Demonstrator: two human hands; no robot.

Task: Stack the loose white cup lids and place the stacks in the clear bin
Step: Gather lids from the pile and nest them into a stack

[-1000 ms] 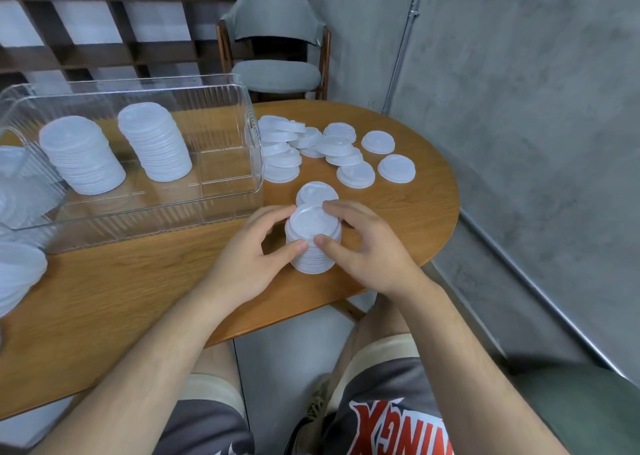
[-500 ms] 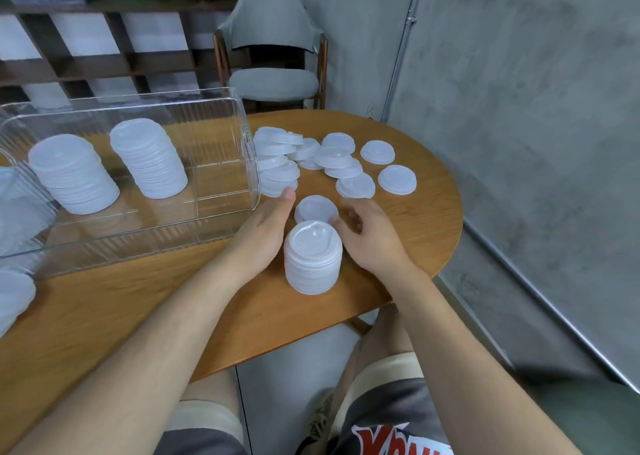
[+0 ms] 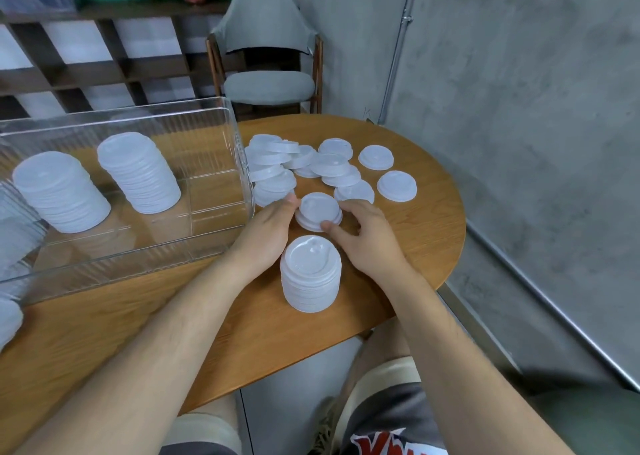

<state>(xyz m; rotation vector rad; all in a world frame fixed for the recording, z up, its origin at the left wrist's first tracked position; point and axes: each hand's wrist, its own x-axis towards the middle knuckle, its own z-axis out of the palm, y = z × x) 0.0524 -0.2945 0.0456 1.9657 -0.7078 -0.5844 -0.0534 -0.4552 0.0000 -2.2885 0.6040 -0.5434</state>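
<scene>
A small pile of two white lids (image 3: 318,209) lies on the round wooden table (image 3: 138,333). My left hand (image 3: 266,233) touches its left edge with its fingertips, and my right hand (image 3: 363,236) pinches its right side between thumb and fingers. Just in front of both hands a finished stack of lids (image 3: 310,274) stands free. Several loose lids (image 3: 332,165) lie scattered behind the hands. The clear bin (image 3: 138,264) at the left holds two leaning stacks (image 3: 60,191) (image 3: 138,172).
More white lids (image 3: 8,316) lie at the far left edge of the view, beside the bin. A grey chair (image 3: 270,84) stands behind the table. A concrete wall runs along the right, past the table's rounded edge (image 3: 457,247).
Both hands let go of the tall stack and reached forward to the lids just behind it. The stack stays where it was set. The camera tipped slightly downward.
</scene>
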